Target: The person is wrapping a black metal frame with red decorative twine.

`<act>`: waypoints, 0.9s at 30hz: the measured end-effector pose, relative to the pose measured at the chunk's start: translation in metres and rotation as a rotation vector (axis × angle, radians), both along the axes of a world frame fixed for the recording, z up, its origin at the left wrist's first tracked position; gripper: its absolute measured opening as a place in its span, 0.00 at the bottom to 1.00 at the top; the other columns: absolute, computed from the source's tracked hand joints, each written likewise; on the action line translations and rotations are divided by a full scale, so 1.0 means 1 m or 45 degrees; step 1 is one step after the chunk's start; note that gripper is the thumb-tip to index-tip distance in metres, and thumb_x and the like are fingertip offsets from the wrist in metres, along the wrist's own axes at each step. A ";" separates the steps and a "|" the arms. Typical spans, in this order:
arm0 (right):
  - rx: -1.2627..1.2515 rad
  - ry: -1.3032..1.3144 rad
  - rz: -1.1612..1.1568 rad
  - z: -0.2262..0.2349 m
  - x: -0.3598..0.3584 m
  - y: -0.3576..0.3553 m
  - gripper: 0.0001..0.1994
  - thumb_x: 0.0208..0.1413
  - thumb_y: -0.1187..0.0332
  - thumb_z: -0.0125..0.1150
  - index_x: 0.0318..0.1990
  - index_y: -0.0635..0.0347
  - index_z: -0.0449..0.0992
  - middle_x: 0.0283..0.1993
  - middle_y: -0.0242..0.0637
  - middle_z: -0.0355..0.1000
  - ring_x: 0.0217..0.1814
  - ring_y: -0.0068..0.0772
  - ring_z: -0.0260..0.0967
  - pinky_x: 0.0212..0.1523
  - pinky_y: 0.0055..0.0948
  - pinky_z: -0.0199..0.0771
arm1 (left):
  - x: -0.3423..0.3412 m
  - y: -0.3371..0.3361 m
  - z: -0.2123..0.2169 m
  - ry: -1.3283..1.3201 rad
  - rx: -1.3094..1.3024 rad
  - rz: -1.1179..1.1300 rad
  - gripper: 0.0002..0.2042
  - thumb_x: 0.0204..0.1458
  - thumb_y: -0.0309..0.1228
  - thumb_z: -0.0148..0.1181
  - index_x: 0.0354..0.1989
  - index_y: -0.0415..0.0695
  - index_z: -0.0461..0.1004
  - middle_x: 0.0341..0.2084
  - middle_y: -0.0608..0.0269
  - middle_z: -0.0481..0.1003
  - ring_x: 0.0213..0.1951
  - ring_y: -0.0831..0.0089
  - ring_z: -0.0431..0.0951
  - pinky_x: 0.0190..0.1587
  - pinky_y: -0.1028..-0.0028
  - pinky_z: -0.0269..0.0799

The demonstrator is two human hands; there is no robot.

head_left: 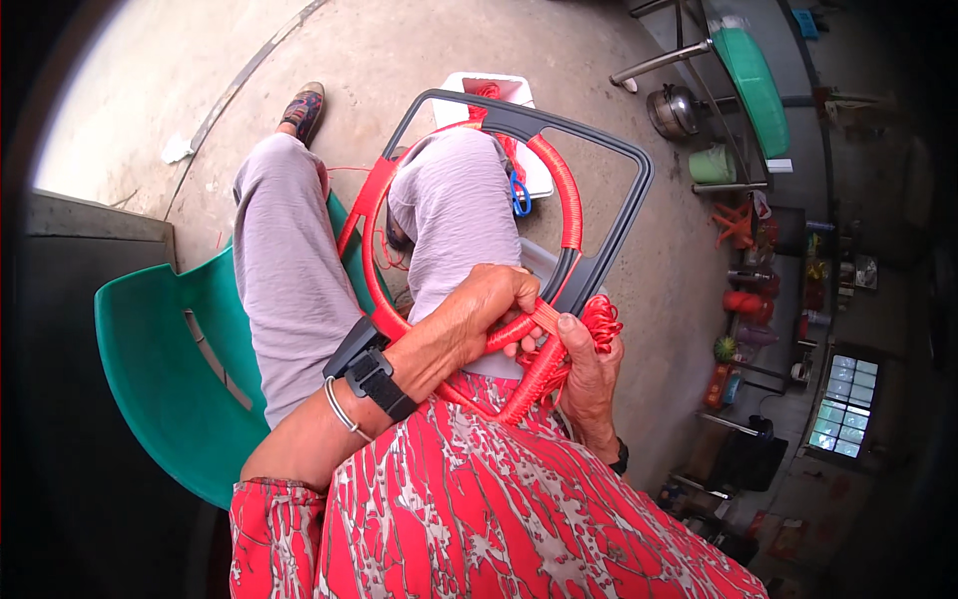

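Observation:
A black plastic frame (pixel 624 210) with rounded corners and a ring inside it rests across my lap. Red cord (pixel 564 195) is wound closely round much of the ring and along some of the frame's bars. My left hand (pixel 489 299) is closed at the ring's near right part, its fingers pinching flat strands of cord where ring and frame meet. Just to its right, my right hand (pixel 591 379) is closed on the cord at the wrapped bar, thumb pressed near the strands. A looped bundle of red cord (pixel 602 321) hangs beside that thumb. Some fingers are hidden behind the frame.
Beyond my knee, a white box (pixel 537 165) holds more red cord, with blue-handled scissors (pixel 520 196) at its edge. A green plastic chair (pixel 150 359) is at left. At right are a metal pot (pixel 673 112), a pale green bin (pixel 712 165) and cluttered shelves.

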State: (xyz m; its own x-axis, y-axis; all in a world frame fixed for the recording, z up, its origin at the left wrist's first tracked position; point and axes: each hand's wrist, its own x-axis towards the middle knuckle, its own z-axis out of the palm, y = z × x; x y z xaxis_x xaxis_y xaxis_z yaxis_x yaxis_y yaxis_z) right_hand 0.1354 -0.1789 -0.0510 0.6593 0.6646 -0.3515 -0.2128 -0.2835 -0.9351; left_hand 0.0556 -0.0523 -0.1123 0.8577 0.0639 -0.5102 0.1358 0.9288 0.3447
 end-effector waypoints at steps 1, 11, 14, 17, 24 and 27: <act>-0.018 -0.006 0.011 0.000 0.001 -0.001 0.10 0.58 0.65 0.59 0.36 0.65 0.72 0.27 0.34 0.73 0.25 0.21 0.69 0.27 0.20 0.71 | -0.001 0.000 0.003 0.019 0.010 0.001 0.03 0.38 0.23 0.47 0.22 0.38 0.66 0.18 0.49 0.72 0.16 0.64 0.74 0.14 0.71 0.68; -0.009 -0.042 0.037 -0.002 0.000 -0.001 0.09 0.57 0.68 0.60 0.35 0.66 0.73 0.27 0.35 0.73 0.24 0.20 0.70 0.26 0.21 0.71 | -0.005 -0.005 -0.002 -0.038 -0.016 0.056 0.07 0.41 0.22 0.47 0.29 0.35 0.68 0.18 0.50 0.72 0.16 0.64 0.74 0.18 0.70 0.71; 0.019 -0.042 -0.014 -0.006 0.003 -0.003 0.08 0.56 0.69 0.61 0.35 0.67 0.73 0.26 0.35 0.73 0.24 0.21 0.70 0.24 0.21 0.72 | -0.009 -0.002 -0.002 -0.083 -0.106 0.035 0.08 0.48 0.23 0.50 0.36 0.33 0.68 0.19 0.52 0.73 0.17 0.64 0.75 0.21 0.69 0.74; 0.041 -0.042 -0.034 -0.005 0.000 0.001 0.09 0.55 0.69 0.61 0.34 0.67 0.73 0.26 0.35 0.73 0.24 0.21 0.71 0.24 0.23 0.74 | -0.010 -0.006 -0.003 -0.135 -0.075 0.173 0.08 0.55 0.26 0.53 0.37 0.33 0.71 0.21 0.53 0.74 0.18 0.67 0.76 0.20 0.71 0.74; 0.094 0.161 -0.077 -0.007 0.017 -0.014 0.10 0.58 0.66 0.60 0.35 0.65 0.72 0.22 0.28 0.67 0.20 0.18 0.63 0.21 0.19 0.66 | -0.012 -0.016 -0.003 -0.115 0.176 0.176 0.09 0.58 0.28 0.56 0.35 0.33 0.77 0.21 0.56 0.77 0.16 0.75 0.74 0.16 0.81 0.68; 0.136 0.223 -0.109 0.001 0.025 -0.015 0.11 0.59 0.64 0.60 0.34 0.64 0.72 0.19 0.24 0.61 0.19 0.15 0.57 0.21 0.19 0.61 | -0.012 -0.017 -0.005 -0.075 0.210 0.171 0.09 0.57 0.28 0.56 0.36 0.33 0.78 0.20 0.56 0.77 0.15 0.77 0.73 0.15 0.81 0.67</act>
State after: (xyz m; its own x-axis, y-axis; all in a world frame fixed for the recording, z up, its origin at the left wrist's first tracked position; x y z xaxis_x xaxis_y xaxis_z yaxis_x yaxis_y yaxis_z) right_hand 0.1601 -0.1940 -0.0501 0.6501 0.6486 -0.3958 -0.3933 -0.1585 -0.9056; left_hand 0.0434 -0.0692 -0.1174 0.8638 0.2578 -0.4329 -0.0098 0.8677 0.4970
